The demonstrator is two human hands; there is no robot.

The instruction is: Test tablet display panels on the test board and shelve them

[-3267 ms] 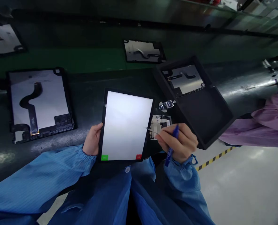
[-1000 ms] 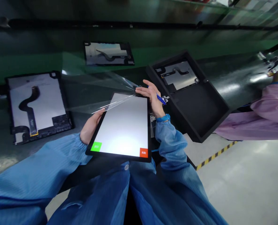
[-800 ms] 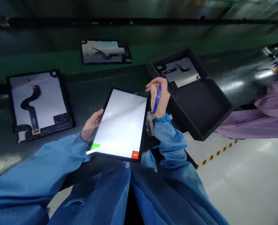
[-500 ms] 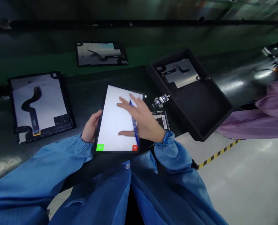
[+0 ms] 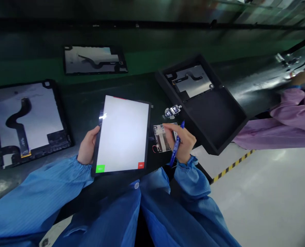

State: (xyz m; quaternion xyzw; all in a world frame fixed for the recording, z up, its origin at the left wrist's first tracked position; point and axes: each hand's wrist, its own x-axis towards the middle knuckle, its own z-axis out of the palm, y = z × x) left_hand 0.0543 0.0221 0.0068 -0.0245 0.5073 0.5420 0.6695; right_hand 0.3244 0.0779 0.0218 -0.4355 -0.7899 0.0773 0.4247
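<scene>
Our left grip [image 5: 87, 146] is clamped on the left edge of a flat, black-framed tablet [image 5: 123, 133] with a glowing white screen, so the tablet sits just right of that grip. Our right grip [image 5: 182, 142] is closed around a slim blue plastic marker pen [image 5: 176, 150]; whether its fingertips touch the silver-and-black circuit board [image 5: 160, 140] below them, we cannot quite tell. Beyond that grip we see a shiny metal clip [image 5: 173, 112] and, farther right, an open black tray [image 5: 211, 120] on the dark surface [image 5: 139, 87].
</scene>
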